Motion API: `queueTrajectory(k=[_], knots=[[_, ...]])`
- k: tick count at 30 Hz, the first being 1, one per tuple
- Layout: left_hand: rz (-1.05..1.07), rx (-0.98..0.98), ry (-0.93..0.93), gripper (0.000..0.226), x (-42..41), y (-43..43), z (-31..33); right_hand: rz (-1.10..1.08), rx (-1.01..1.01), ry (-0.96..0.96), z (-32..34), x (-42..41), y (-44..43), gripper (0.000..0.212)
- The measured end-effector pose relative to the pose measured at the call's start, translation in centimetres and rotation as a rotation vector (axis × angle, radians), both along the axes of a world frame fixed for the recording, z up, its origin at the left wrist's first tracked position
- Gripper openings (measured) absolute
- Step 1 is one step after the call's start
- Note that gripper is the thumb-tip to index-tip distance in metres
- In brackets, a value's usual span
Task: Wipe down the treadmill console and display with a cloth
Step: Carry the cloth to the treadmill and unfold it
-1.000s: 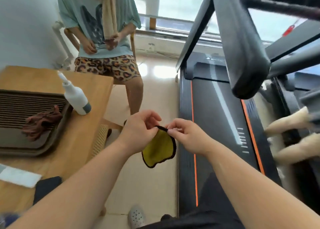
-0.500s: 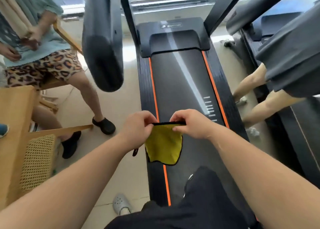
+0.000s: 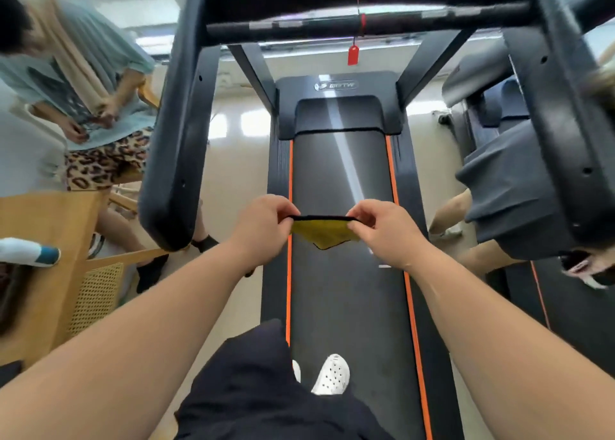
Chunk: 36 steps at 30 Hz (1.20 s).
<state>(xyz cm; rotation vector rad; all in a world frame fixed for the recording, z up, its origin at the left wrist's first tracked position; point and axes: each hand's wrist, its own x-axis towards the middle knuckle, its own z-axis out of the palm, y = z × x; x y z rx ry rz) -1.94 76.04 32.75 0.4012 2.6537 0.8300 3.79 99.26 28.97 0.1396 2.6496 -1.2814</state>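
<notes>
A small yellow cloth point(image 3: 324, 233) with a black edge hangs stretched between my two hands above the treadmill belt point(image 3: 342, 290). My left hand point(image 3: 263, 226) pinches its left corner and my right hand point(image 3: 382, 230) pinches its right corner. The treadmill's black crossbar point(image 3: 332, 23) runs across the top of the view, and its padded left handrail point(image 3: 176, 146) and right handrail point(image 3: 565, 123) come down on either side. The console's display face is out of view above. A red safety tag point(image 3: 353, 54) dangles from the crossbar.
A wooden table point(image 3: 43, 240) with a white spray bottle point(image 3: 28, 251) stands at the left. A seated person in a teal shirt point(image 3: 96, 83) is at the left, another person in a dark skirt point(image 3: 506, 190) at the right. My white shoe point(image 3: 332, 373) rests on the belt.
My view has swung right from the table to face straight down the treadmill, and I now stand on the belt. Both hands kept the cloth and pulled it taut between them.
</notes>
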Motion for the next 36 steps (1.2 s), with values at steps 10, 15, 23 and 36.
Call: queueTrajectory(k=[10,15,23,36], knots=[[0.153,0.197,0.023,0.017,-10.5,4.3,2.5,0.018,0.038,0.093,5.7,-11.3,4.1,0.007],[0.106,0.241,0.051,0.018,-19.4,6.9,3.5,-0.01,0.097,0.101,7.8,-19.3,6.6,0.004],[0.092,0.272,0.066,0.014,-30.5,9.0,6.3,-0.079,0.143,0.132,10.0,-29.6,9.0,0.007],[0.296,0.328,-0.039,0.015,-44.6,9.8,7.5,0.069,-0.055,0.202,11.0,-48.0,10.5,0.007]])
